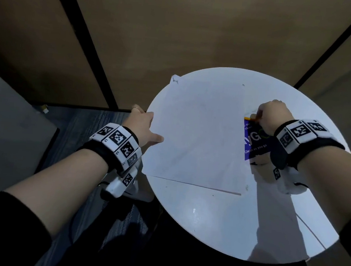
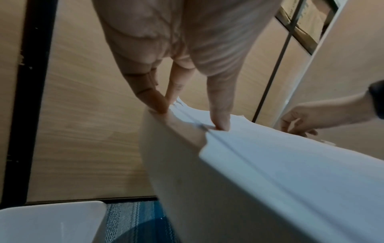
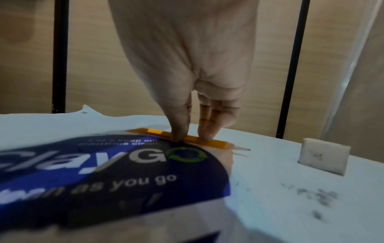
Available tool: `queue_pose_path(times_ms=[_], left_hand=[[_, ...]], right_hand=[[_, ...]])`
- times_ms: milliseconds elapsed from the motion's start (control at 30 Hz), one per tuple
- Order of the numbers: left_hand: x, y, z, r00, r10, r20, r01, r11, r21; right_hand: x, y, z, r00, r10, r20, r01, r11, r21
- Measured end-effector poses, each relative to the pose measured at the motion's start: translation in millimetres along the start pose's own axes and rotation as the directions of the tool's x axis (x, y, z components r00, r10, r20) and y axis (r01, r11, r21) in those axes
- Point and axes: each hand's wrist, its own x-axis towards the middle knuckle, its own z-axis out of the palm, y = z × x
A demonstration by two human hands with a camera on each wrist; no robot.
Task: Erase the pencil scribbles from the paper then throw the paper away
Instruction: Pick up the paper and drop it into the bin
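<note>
Currently the paper (image 1: pixel 195 134) is pinned at its table-overhanging edge by straight left hand (image 1: pixel 143 125) fingers; the pencil (image 3: pixel 187 139), beside the paper, is pinched by the right hand (image 1: pixel 272 118). Paper could be slid off or creased if pressed unevenly.

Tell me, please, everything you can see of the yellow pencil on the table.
The pencil is a yellow, seemingly wooden one with a sharpened dark tip and a lighter yellow band near its blunt end. It lies flat on the white round table, along the far edge of a blue printed sign. The right hand pinches its middle between thumb and fingertips.
</note>
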Motion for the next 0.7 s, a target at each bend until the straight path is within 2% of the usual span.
queue_pose_path(times_ms=[67, 200, 367, 500, 700], left_hand=[[-4.9, 9.2, 2.2, 1.0, 0.023, 0.02, -0.024, 0.999, 0.034], [-15.3, 32.9, 10.8, 0.993, 0.077, 0.092, -0.086, 0.992, 0.096], [-24.5, 57.1, 17.7, 0.977, 0.104, 0.187, -0.135, 0.978, 0.161], [-31.9, 73.9, 23.8, 0.967, 0.104, 0.231, -0.152, 0.968, 0.201], [-47.0, 90.4, 40.3, 0.963, 0.104, 0.249, -0.154, 0.969, 0.193]], right_hand=[[-1.5, 3.2, -4.0, 0.999, 0.033, -0.018, -0.033, 0.999, -0.025], [-5.6, 16.2, -28.8, 0.966, 0.172, -0.191, -0.162, 0.985, 0.065], [-2.5, 24.3, -55.2, 0.923, 0.235, -0.303, -0.191, 0.967, 0.167], [4.2, 21.9, -58.5, 0.943, 0.165, -0.289, -0.128, 0.981, 0.144], [25.9, 10.8, -42.1, 0.988, 0.001, -0.156, 0.009, 0.998, 0.065]])
